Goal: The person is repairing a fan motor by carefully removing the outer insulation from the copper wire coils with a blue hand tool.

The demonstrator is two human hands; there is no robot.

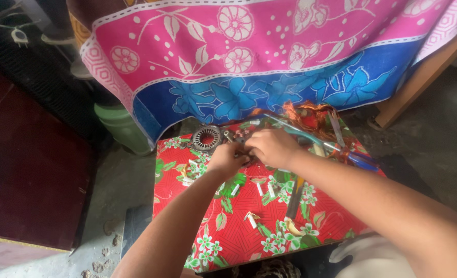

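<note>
My left hand [227, 158] and right hand [271, 146] are together at the far middle of the small table [336, 216], fingertips meeting over something small that I pinch between them; it is too hidden by my fingers to tell what it is. Just beyond my left hand sits a round metal stator [207, 138] with a ring of slots, lying flat on the red floral cover. Past my right hand lies a tangle of copper wire [310, 116], with 1 teal-handled tool [310, 138] beside it. Small white paper strips [251, 220] are scattered on the cover near my forearms, and a dark tool [294, 198] lies under my right forearm. A pink and blue floral cloth [249, 56] hangs behind the table.
</note>
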